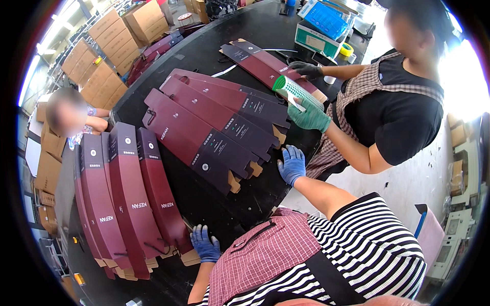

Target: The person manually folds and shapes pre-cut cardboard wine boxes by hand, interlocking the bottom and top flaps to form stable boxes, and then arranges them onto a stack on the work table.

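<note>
Both my hands wear blue gloves. My left hand (205,245) rests with fingers spread at the table edge, beside the lower end of a maroon carton (166,209). Nothing shows in it. My right hand (292,164) lies open on the black table (255,201), its fingers stretched toward a fanned stack of flattened maroon and dark-grey cartons (219,122). A gap separates it from the nearest carton flaps. On the left, several folded-up cartons (130,188) stand in a row with black cord handles and brown inner flaps.
At right a gloved co-worker holds a roll of green-and-white stickers (301,94) over another flattened carton (260,64). A box with a blue package (324,23) and yellow tape (346,49) lie at the back. Another person sits at the left edge, before stacked brown boxes (115,38).
</note>
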A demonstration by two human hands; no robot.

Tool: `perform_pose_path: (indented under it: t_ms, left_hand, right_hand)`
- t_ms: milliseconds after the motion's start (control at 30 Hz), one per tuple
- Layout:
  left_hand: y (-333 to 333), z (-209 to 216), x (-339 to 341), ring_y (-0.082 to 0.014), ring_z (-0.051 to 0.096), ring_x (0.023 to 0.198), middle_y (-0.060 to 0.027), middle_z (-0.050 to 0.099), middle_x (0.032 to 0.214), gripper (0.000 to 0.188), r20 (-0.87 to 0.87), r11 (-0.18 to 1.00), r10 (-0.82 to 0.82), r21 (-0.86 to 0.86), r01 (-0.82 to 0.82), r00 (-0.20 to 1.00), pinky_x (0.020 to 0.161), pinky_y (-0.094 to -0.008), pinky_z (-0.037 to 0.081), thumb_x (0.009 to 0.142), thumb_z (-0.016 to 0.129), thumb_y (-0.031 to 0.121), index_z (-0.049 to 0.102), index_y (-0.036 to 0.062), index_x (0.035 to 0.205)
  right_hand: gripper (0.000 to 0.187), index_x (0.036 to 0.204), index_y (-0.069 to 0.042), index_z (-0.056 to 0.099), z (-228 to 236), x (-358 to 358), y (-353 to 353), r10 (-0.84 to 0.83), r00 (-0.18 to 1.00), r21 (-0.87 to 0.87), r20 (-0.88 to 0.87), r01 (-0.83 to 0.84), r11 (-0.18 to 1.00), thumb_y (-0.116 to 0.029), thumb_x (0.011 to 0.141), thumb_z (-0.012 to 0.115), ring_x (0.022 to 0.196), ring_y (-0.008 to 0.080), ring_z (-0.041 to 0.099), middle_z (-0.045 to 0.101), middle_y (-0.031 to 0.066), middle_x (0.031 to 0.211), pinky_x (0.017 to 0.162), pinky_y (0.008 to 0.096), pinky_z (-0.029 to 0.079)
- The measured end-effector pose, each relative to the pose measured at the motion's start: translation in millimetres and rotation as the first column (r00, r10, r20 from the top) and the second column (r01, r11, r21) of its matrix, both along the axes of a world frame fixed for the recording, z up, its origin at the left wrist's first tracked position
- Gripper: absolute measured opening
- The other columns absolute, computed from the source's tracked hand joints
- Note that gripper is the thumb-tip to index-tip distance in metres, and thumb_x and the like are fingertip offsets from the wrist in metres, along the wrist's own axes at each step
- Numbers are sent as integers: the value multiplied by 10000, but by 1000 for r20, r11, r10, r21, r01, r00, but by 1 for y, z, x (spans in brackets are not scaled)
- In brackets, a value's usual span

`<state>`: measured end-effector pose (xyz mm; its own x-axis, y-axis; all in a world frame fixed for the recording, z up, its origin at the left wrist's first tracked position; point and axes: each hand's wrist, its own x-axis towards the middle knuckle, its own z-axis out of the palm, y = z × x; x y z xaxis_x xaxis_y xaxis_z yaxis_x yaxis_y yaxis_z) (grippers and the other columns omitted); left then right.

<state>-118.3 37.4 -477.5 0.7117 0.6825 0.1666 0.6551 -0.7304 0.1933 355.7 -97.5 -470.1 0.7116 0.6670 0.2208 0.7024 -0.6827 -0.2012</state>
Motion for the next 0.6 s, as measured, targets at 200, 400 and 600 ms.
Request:
perform_pose_path:
  t_ms: [200,400,600]
  left_hand:
    - [-1,9,4,-361,402,1456,-157,489,1501,596,-19,999,13,-29,-13,1000,1237,-562,241,850,616,289,521,105,1409]
    - [1,1,-1,-375,408,1445,-163,499,1483,603,72,999,-33,45,30,997,1226,-576,252,826,629,300,534,95,1385]
    - [-3,6,6,-372,414,1437,-159,507,1465,585,44,1000,2,-12,-2,999,1227,-576,249,825,627,303,544,101,1367]
  right_hand:
    - [585,1447,-78,528,3,-1,-1,-12,1000,-32,-12,12,999,-387,955,601,1460,300,388,481,121,1523,1223,496,253]
    - [580,1410,-69,533,1,-1,-1,24,999,55,28,-26,998,-349,916,648,1422,344,422,497,157,1482,1195,522,298]
    - [584,1400,-66,552,-1,3,-5,-4,999,25,38,3,1000,-362,908,656,1400,335,437,510,146,1458,1185,511,301]
